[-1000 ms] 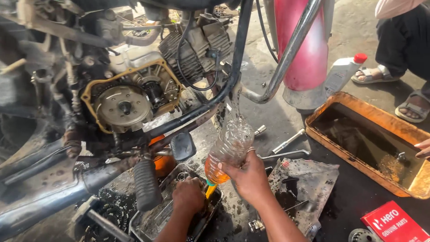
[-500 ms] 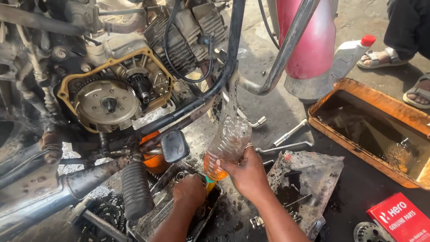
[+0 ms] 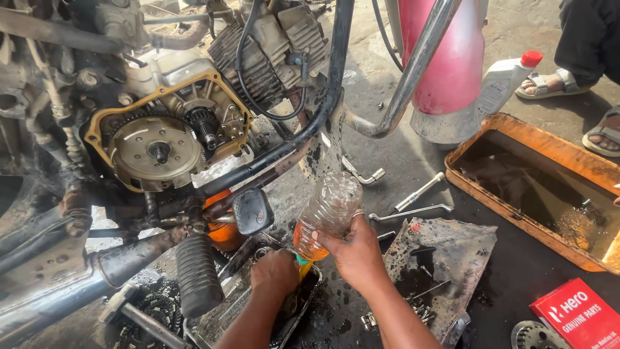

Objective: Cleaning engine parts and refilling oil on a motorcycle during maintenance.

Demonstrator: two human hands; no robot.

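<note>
- Bottle [image 3: 328, 213] in the right hand [image 3: 355, 253]: clear, thin crinkled plastic, glossy, holding orange liquid
- Tray [image 3: 219, 323] under the left hand [image 3: 274, 274]: dull grey metal, oil-smeared
- Clutch assembly [image 3: 155, 152]: bare matt metal, rimmed by a yellowish gasket
- Footpeg [image 3: 197, 274]: ribbed black rubber, dusty
- Frame tube [image 3: 329, 97]: black painted metal, scuffed
- Tank [image 3: 452, 58]: glossy red paint
- Oil pan [image 3: 465, 171]: rusty orange metal around dark shiny oil
- Spanners [image 3: 420, 192]: bright smooth steel
- Red box [image 3: 578, 317]: matt cardboard
</note>
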